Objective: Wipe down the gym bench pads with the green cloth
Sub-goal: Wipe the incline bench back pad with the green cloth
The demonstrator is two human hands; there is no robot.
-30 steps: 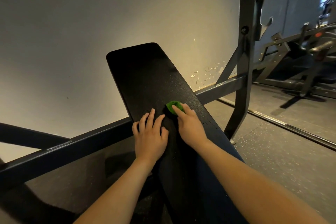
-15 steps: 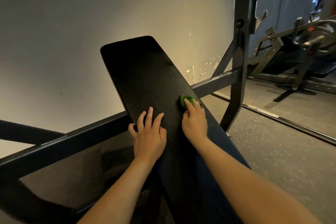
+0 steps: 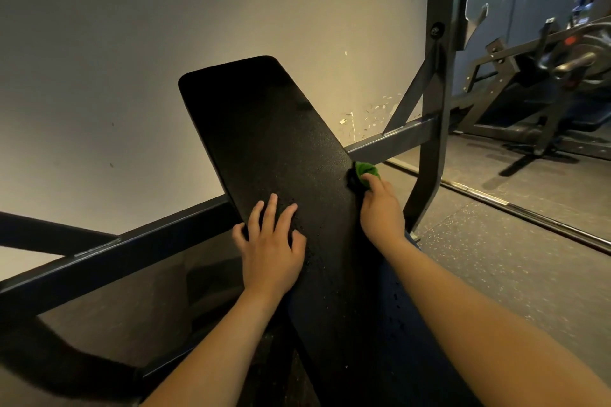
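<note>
**Cloth working the right edge of the bench pad**

The person is leaning over the black bench pad [image 3: 264,129], which is sloping up and away toward the pale wall [image 3: 132,59]. The right hand [image 3: 382,211] is gripping the green cloth [image 3: 365,170], bunched into a small wad, and is pressing it against the pad's right edge, about halfway along its visible length. The fingers are curling over the wad, so only its far end is showing past the fingertips. Holding it balled up like this is likely giving firmer pressure on the narrow rim than a spread cloth would, though it is covering little surface at a time.

The left hand [image 3: 269,241] is lying flat on the pad near its left edge. Its fingers [image 3: 272,208] are spreading wide and holding nothing, and the thumb is reaching out toward the pad's left side. It seems to be bracing the person's weight and steadying the pad while the other hand is rubbing.

Fine specks, perhaps droplets, are showing on the pad between the two hands and lower down. The grey crossbar [image 3: 390,142] of the rack is passing behind the pad just beyond the cloth. The upper half of the pad is looking dry and untouched, so much of the wiping is probably lying ahead.
</note>
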